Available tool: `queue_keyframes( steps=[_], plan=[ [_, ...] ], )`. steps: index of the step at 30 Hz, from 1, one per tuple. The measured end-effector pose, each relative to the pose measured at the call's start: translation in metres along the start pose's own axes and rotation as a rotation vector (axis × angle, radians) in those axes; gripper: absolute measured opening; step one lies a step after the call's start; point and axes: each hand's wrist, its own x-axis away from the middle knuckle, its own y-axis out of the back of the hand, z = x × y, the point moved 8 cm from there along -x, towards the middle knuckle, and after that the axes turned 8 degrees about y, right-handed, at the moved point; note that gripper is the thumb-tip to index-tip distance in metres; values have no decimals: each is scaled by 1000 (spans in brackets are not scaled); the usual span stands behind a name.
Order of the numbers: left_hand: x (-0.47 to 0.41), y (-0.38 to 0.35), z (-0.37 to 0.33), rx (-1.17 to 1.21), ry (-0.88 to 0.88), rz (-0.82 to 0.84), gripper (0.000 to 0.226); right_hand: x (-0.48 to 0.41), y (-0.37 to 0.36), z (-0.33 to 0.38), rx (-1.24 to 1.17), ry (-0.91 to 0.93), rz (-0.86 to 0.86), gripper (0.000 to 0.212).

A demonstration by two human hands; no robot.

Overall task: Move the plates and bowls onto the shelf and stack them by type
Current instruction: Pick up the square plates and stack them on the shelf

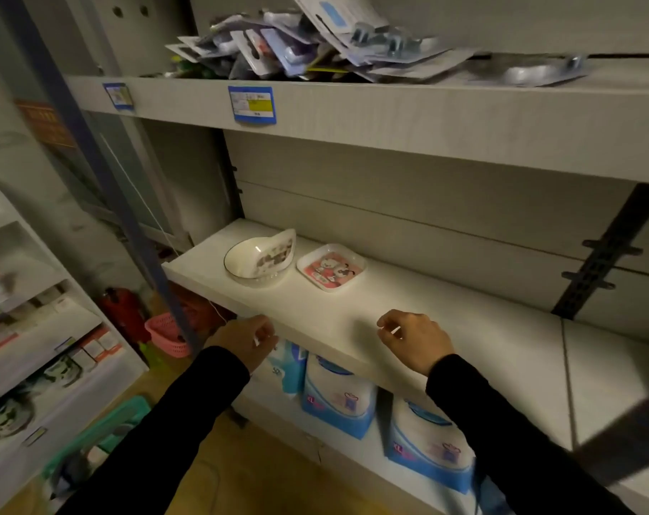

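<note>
On the middle shelf (445,328) a round white bowl (241,263) with a dark rim sits at the left, and a small dish (274,250) with a brown picture lies tilted inside it. To its right lies a square pink plate (331,267) with a cartoon picture. My left hand (245,338) hovers at the shelf's front edge, fingers loosely curled, holding nothing. My right hand (414,338) hovers over the shelf's front part, fingers also loosely curled and empty. Both hands are well in front of the dishes.
The upper shelf (390,117) carries a heap of blister packs (315,42) and blue price tags (253,104). Blue and white bags (338,395) stand below. A pink basket (167,334) is on the floor at the left, beside another rack of boxes (36,347).
</note>
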Motion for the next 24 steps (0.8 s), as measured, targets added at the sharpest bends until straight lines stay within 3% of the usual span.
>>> queue_keyframes(
  steps=[11,18,24],
  plan=[
    [-134,38,44,120,1,-43,21,-121,-27,0,-79,-241,16,31],
    [-211,50,79,117,19,-28,21,-170,-57,-1,-156,-515,113,60],
    [-259,55,103,160,-15,42,20,-189,-81,7,-83,-682,115,41]
  ],
)
